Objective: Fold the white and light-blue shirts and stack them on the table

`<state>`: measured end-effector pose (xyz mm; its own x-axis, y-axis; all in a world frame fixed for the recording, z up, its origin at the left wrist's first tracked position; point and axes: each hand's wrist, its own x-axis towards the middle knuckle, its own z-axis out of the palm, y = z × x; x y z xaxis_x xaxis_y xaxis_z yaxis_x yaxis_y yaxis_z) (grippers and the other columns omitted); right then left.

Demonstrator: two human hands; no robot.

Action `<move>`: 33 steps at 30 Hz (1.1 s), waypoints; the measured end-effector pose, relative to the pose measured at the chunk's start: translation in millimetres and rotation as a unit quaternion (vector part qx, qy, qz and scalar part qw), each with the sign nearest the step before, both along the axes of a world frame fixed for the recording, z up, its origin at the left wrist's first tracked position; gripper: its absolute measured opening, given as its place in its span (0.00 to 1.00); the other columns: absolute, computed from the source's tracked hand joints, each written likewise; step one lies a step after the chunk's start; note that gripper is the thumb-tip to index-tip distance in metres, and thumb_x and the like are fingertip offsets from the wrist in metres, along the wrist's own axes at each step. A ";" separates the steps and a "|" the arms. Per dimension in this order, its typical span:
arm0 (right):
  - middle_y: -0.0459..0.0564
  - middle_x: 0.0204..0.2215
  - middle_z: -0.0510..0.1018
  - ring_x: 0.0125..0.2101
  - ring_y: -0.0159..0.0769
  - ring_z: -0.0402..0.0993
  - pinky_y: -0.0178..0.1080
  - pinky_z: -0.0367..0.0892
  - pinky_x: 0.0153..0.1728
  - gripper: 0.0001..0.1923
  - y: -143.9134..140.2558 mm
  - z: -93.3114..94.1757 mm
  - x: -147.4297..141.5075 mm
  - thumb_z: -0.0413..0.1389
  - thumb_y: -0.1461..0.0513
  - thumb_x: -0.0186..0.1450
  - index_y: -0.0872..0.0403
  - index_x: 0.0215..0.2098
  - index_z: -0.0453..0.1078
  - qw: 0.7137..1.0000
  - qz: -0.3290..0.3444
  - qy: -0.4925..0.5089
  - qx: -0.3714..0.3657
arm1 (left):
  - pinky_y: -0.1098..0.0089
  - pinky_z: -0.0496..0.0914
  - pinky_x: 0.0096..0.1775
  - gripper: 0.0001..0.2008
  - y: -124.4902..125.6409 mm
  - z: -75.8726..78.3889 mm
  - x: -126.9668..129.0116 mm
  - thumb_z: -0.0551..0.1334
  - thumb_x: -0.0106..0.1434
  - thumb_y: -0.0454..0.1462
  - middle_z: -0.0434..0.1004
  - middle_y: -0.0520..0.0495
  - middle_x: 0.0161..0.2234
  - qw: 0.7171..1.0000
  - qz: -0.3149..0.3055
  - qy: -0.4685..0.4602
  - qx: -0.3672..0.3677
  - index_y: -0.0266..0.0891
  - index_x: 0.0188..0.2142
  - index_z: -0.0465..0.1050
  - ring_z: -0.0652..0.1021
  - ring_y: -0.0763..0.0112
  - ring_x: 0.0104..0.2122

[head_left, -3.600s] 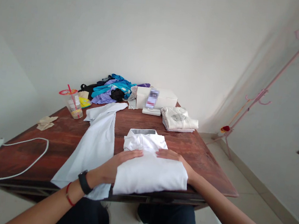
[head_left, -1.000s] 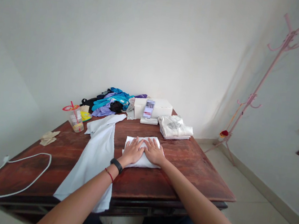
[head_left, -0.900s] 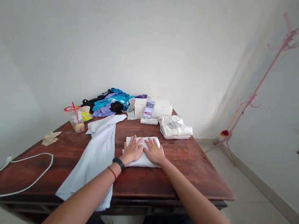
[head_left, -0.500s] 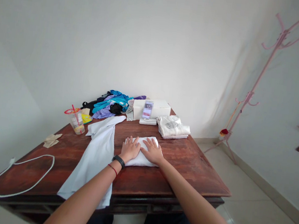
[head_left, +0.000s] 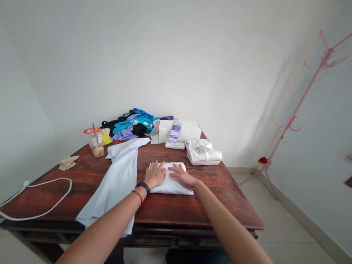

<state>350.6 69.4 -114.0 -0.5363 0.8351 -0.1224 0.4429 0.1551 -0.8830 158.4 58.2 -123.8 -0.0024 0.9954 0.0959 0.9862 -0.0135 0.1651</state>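
A folded white garment (head_left: pixel 172 187) lies on the dark red wooden table (head_left: pixel 181 214) in front of me. Flat on its left part rests my left hand (head_left: pixel 155 175), fingers spread, with a black band on the wrist. My right hand (head_left: pixel 183 177) is over the garment's right part, fingers stretched out; whether the palm touches the cloth I cannot tell. Just left of them, another white garment (head_left: pixel 118 180) is spread lengthwise, its lower end hanging over the table's front edge.
At the back are a heap of coloured clothes (head_left: pixel 135 123), a white box (head_left: pixel 189 130) and a stack of folded white clothes (head_left: pixel 203 153). A plastic cup (head_left: pixel 97 144) with a straw, a crumpled napkin (head_left: pixel 68 162) and a white cable (head_left: pixel 37 219) lie left. A pink coat rack (head_left: pixel 308 88) stands right.
My right hand has lifted slightly and turned, showing more of the folded garment's right side. My left hand stays on the garment. The whole view has shifted a little.
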 end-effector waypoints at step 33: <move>0.50 0.74 0.20 0.70 0.53 0.09 0.63 0.16 0.64 0.49 16.1 8.4 -11.9 0.48 0.34 0.66 0.39 0.75 0.33 0.969 0.104 -0.224 0.028 | 0.42 0.56 0.63 0.26 -6.2 -2.0 0.8 0.47 0.74 0.43 0.57 0.34 0.70 0.997 -0.001 -0.045 0.063 0.41 0.67 0.64 0.56 0.40 0.69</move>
